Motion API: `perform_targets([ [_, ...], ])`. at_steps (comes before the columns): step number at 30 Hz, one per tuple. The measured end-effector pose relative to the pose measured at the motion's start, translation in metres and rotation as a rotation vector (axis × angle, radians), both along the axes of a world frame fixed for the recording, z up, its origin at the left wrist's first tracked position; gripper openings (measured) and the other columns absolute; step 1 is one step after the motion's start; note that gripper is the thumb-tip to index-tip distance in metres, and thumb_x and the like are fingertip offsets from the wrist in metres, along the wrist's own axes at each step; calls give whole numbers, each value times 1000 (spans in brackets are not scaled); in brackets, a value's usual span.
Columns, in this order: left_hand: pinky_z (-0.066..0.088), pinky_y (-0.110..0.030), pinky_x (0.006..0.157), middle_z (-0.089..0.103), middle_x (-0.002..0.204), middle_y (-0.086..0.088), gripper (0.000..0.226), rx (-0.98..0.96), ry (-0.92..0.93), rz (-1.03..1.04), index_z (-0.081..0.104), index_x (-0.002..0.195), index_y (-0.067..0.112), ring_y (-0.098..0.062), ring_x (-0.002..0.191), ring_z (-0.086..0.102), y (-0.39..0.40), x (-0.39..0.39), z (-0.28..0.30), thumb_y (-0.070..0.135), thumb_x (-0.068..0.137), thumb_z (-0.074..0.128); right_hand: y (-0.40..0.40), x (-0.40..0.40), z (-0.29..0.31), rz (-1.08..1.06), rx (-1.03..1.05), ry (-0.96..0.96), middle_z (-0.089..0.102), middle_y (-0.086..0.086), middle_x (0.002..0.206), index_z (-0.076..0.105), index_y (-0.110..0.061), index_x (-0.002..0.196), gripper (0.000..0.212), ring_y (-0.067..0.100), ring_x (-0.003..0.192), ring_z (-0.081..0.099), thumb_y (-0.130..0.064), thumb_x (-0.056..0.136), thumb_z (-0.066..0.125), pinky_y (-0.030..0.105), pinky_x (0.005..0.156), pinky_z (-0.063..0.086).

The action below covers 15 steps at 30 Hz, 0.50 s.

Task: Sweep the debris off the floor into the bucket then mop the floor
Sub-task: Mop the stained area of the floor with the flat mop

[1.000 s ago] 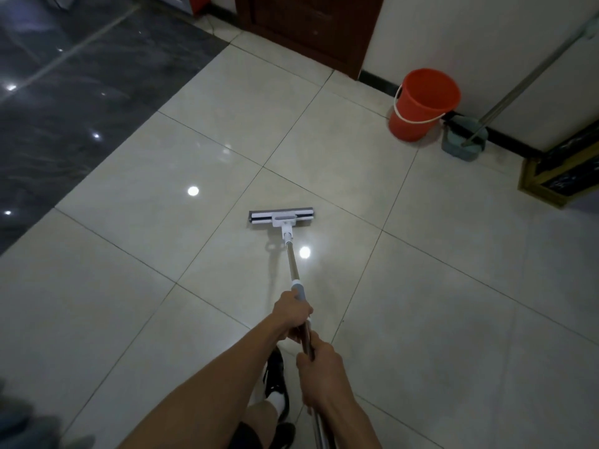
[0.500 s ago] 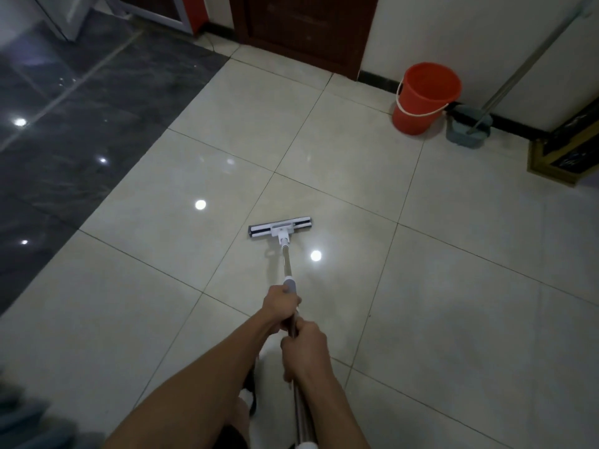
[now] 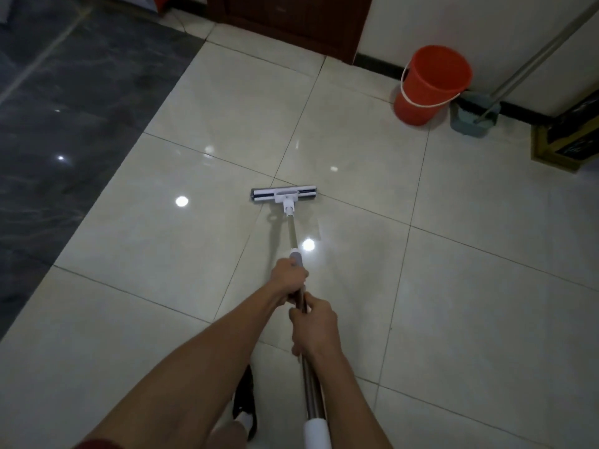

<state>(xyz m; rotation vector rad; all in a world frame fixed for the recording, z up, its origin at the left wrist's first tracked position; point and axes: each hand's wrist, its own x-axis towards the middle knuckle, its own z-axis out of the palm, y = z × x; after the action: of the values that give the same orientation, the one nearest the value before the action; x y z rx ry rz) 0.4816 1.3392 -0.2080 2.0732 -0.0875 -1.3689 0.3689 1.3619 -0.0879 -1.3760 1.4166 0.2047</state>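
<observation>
Both my forearms reach out from the bottom of the view toward twelve o'clock, meeting on the mop handle (image 3: 294, 233). My left hand (image 3: 289, 277) is the forward one, fingers curled round the shaft just behind the grey collar, knuckles up. My right hand (image 3: 311, 328) sits just behind it at six o'clock, also wrapped round the metal shaft with the thumb lying along the top; the two hands are near each other but I cannot tell whether they touch. The shaft runs on past my right wrist to a white grip at the bottom edge.

The mop head (image 3: 284, 196) lies flat on the pale floor tiles (image 3: 486, 303), crosswise, straight ahead at twelve o'clock from my hands, right at a crossing of grout lines. The orange bucket (image 3: 431, 85) stands well apart at about one o'clock, by the wall, with a grey-green dustpan (image 3: 474, 119) and its long pole just beside it on its three o'clock side. Dark marbled flooring (image 3: 64, 124) fills the ten o'clock area. One dark shoe (image 3: 245, 406) shows under my left forearm.

Compared with half a second ago, the mop head has squared up and sits farther forward, now on the grout crossing instead of inside the tile. My grip is unchanged, both hands clasping the shaft in the same order. The bucket appears nearer and larger as my view has swung toward it.
</observation>
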Motion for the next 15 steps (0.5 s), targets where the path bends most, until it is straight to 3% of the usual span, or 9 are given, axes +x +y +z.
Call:
perform_targets([
  [3, 51, -28, 62, 65, 77, -7, 7, -19, -28, -26, 65, 86, 7, -25, 80, 67, -27, 35, -5, 12, 90, 67, -25, 37, -4, -35, -9, -20, 63, 4, 68, 68, -23, 122, 36, 24, 50, 64, -9, 92, 53, 35, 50, 59],
  [4, 54, -31, 66, 64, 74, -6, 15, -18, -25, -24, 60, 77, 11, -25, 81, 67, -38, 45, -5, 11, 90, 66, -34, 46, -5, -47, -10, -31, 62, 3, 67, 69, -23, 121, 37, 24, 49, 63, -8, 92, 52, 33, 48, 57],
  [6, 58, -37, 73, 65, 74, -7, 17, -11, -26, -31, 58, 75, 12, -25, 78, 67, -59, 64, -6, 12, 90, 66, -55, 65, -8, -68, -3, -38, 61, 3, 66, 69, -24, 120, 36, 22, 48, 61, -8, 92, 52, 35, 50, 58],
  [9, 58, -38, 72, 66, 76, -8, 12, -9, -21, -31, 60, 80, 11, -23, 75, 67, -98, 94, -10, 13, 90, 67, -94, 93, -13, -73, 4, -52, 61, 5, 65, 69, -21, 120, 33, 22, 49, 60, -8, 94, 53, 41, 54, 61],
  [12, 60, -44, 76, 69, 85, -14, 7, 0, -8, -15, 64, 86, 8, -31, 84, 72, -144, 124, -9, 13, 89, 69, -140, 121, -22, -65, -15, -42, 65, 5, 74, 68, -20, 122, 34, 23, 57, 64, -9, 93, 55, 43, 61, 62],
  [15, 60, -45, 77, 70, 86, -15, 14, 18, -18, 5, 61, 77, 10, -34, 86, 73, -197, 154, -8, 13, 87, 70, -193, 151, -23, -72, -3, -59, 63, 2, 76, 68, -23, 123, 34, 20, 56, 60, -12, 92, 57, 44, 63, 63],
])
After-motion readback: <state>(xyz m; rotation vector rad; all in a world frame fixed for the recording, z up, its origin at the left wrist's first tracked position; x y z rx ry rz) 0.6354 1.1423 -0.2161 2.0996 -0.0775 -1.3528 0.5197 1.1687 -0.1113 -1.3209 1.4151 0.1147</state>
